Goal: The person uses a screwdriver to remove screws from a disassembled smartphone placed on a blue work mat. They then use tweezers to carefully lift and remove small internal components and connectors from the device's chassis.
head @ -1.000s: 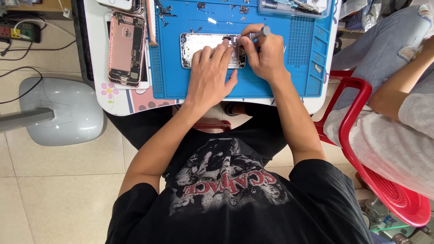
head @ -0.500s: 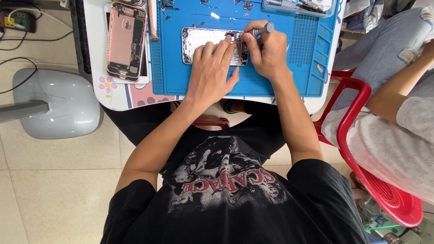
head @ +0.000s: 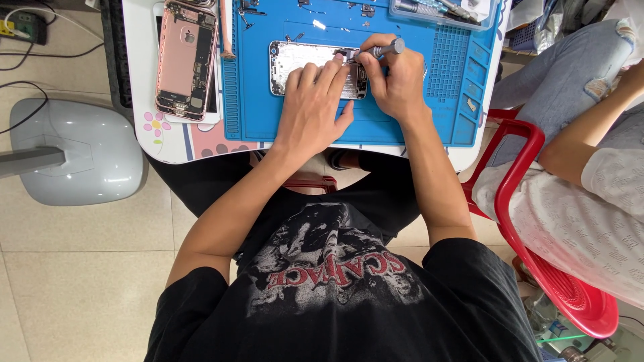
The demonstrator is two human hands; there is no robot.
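Phone chassis (head: 302,64), opened and silver-grey, lying lengthwise on a blue work mat (head: 416,114); its inner face is up, showing pale plating and small dark components toward the right end. The left hand (head: 312,110) lies flat across the chassis, fingers spread and pressing it to the mat, closed on nothing. The right hand (head: 396,87) is closed around a slim grey screwdriver (head: 379,50), held at a slant, its tip meeting the right end of the chassis just beside the left fingertips.

The mat is ribbed along its edges and has small moulded compartments down its right side; tiny loose parts are scattered along its upper portion, too small to identify. A clear tray of tools (head: 439,10) sits at the mat's top right corner. Left of the mat, well apart from the hands, a second phone body (head: 186,57), rose-pink and also opened, rests on the white table (head: 137,80), whose near edge bears a flower print.

The floor is pale beige tile. A grey rounded stand base (head: 74,151) sits at left, with dark cables (head: 27,87) nearby. At right, another person (head: 583,181) in a white top and torn jeans sits on a red plastic chair (head: 537,221).
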